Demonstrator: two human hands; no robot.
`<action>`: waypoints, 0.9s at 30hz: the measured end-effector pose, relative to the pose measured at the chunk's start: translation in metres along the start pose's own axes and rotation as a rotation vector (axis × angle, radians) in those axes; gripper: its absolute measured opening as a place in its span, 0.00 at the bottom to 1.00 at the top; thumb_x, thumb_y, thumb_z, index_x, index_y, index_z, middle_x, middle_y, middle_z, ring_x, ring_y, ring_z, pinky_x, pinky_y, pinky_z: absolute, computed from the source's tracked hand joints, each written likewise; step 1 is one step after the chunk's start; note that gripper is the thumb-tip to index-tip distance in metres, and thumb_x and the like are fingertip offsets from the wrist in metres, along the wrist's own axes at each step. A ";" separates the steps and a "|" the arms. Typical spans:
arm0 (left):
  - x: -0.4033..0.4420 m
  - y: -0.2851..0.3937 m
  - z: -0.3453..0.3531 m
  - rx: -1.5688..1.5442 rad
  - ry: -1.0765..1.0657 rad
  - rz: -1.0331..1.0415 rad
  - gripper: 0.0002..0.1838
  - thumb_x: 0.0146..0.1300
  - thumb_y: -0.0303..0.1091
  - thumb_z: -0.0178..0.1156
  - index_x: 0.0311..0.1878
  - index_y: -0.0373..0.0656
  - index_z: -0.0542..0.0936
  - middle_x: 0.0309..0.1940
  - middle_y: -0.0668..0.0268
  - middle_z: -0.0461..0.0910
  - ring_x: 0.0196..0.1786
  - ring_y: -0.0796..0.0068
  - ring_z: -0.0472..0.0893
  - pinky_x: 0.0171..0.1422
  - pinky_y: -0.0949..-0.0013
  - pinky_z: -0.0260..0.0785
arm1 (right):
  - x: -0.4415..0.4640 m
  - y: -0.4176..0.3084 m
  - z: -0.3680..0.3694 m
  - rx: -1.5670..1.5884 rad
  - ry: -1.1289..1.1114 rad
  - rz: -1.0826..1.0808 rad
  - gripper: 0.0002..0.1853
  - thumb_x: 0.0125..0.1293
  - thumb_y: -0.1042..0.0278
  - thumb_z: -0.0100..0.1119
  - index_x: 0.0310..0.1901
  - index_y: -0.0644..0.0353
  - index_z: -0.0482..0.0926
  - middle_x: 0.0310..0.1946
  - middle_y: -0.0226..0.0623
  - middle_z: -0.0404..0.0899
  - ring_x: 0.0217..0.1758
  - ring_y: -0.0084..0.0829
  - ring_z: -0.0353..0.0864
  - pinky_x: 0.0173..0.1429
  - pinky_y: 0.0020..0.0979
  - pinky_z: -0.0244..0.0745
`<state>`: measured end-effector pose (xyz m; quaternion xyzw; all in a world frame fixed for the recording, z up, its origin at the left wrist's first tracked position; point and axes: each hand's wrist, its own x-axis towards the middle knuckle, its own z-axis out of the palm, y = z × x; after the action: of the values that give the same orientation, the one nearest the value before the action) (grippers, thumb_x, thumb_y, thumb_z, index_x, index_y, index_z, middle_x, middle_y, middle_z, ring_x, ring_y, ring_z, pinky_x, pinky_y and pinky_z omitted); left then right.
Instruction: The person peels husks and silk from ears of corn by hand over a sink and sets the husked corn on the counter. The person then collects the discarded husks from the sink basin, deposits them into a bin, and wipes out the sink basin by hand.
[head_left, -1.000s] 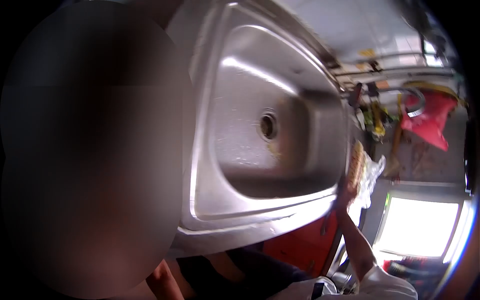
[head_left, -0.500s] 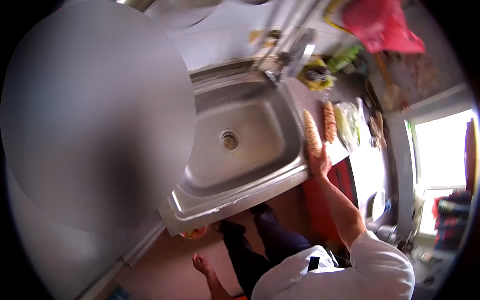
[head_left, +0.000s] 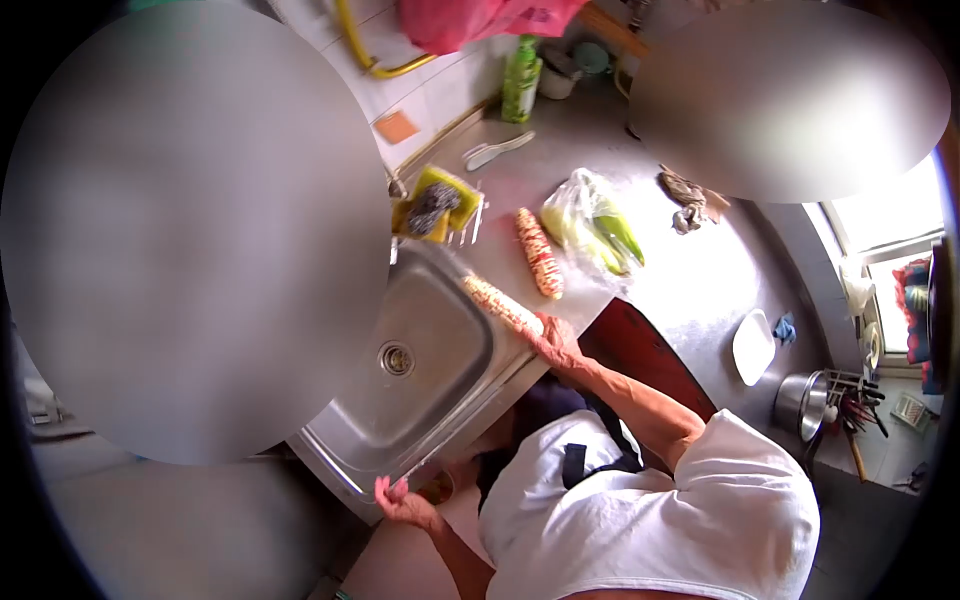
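Grey metal worktop (head_left: 700,270) bends around the corner, with a sink (head_left: 440,320) beside it. A clear plastic bag (head_left: 590,215) of pale and green produce lies on the worktop. The left hand (head_left: 405,503) is empty, fingers apart and slightly curled, near the sink's front edge. The right hand (head_left: 556,340) is clamped around one end of a corn cob (head_left: 500,302), which points away from it along the sink's rim. A second cob (head_left: 540,254) lies between the held one and the bag.
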<state>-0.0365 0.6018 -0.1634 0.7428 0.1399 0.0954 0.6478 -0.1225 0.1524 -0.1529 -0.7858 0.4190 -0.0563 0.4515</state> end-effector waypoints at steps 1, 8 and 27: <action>-0.007 0.025 0.042 0.122 -0.117 0.089 0.19 0.67 0.28 0.59 0.60 0.35 0.79 0.49 0.53 0.82 0.37 0.72 0.81 0.47 0.72 0.77 | 0.001 0.006 -0.003 0.232 -0.112 0.055 0.37 0.69 0.27 0.51 0.43 0.63 0.82 0.26 0.44 0.80 0.28 0.38 0.80 0.36 0.43 0.74; -0.058 0.142 0.263 0.000 -0.920 -0.386 0.29 0.80 0.53 0.49 0.71 0.39 0.70 0.56 0.53 0.81 0.52 0.66 0.84 0.57 0.63 0.78 | -0.005 -0.032 -0.036 1.132 -0.732 0.434 0.39 0.78 0.29 0.30 0.49 0.60 0.81 0.21 0.28 0.70 0.20 0.23 0.64 0.26 0.28 0.60; 0.025 0.123 0.266 -0.021 -0.682 -0.205 0.31 0.78 0.59 0.47 0.61 0.37 0.77 0.43 0.62 0.81 0.45 0.73 0.82 0.50 0.68 0.77 | 0.016 -0.186 0.049 0.161 -0.264 -0.230 0.32 0.76 0.34 0.43 0.45 0.61 0.80 0.31 0.51 0.83 0.37 0.54 0.84 0.42 0.49 0.74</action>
<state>0.0833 0.3458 -0.0804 0.7073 -0.0115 -0.2221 0.6710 0.0237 0.2182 -0.0457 -0.7903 0.2577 -0.0376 0.5546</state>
